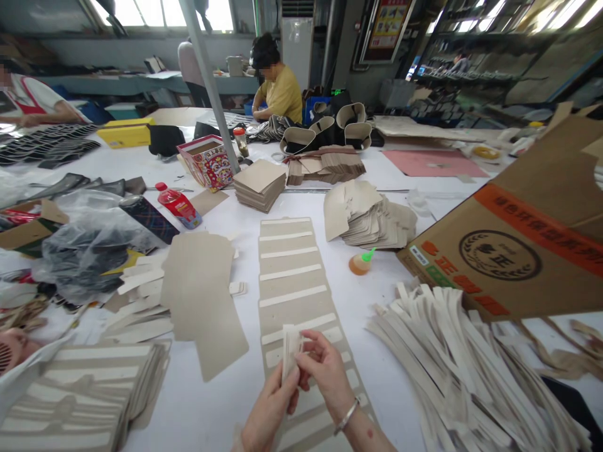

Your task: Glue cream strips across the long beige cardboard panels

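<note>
Six o'clock, the left hand [273,402] pinches pale strips [289,351], long axis twelve-to-six, tips at twelve; the right hand [327,370] pinches their right edge; three o'clock, the carton [556,263] reads "正"!

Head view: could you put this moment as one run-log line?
left hand: holds pale strips | right hand: at strips' edge | under hands: banded beige pieces | right: green-tipped bottle, long-strip heap
</note>
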`<action>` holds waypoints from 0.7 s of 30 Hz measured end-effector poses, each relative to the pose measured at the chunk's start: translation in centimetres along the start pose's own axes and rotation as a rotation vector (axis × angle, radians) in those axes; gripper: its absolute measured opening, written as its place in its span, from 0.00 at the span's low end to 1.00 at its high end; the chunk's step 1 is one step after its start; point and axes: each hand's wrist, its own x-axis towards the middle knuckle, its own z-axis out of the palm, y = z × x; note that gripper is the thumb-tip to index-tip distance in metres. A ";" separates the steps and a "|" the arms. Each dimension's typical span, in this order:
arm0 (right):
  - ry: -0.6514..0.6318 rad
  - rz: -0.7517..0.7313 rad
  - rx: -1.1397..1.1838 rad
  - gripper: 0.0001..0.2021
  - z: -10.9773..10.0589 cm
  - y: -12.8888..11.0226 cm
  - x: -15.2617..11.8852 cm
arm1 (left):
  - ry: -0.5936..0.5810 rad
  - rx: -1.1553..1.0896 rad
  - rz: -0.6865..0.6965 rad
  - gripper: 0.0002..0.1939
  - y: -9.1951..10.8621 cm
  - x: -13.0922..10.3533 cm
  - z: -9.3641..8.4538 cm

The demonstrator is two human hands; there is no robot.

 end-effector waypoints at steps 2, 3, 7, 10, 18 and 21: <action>0.032 -0.019 -0.082 0.17 -0.2 0.1 0.1 | 0.026 0.070 -0.015 0.22 -0.5 0.3 -0.4; 0.045 -0.018 -0.132 0.15 -0.4 0.1 0.2 | 0.036 0.119 -0.025 0.23 -0.8 0.4 -0.7; 0.023 0.011 -0.252 0.14 -2.2 -0.4 1.1 | 0.040 0.293 -0.089 0.21 -1.7 0.4 -2.9; 0.045 0.005 -0.216 0.16 -4.4 -1.4 2.9 | 0.086 0.389 -0.125 0.18 -1.4 0.1 -5.3; 0.070 0.044 -0.565 0.13 -8.9 -2.4 9.4 | 0.333 0.269 -0.118 0.23 0.9 3.3 -8.4; 0.120 0.058 -0.720 0.10 -9.3 -2.6 11.2 | 0.389 0.319 -0.140 0.24 1.4 5.3 -8.7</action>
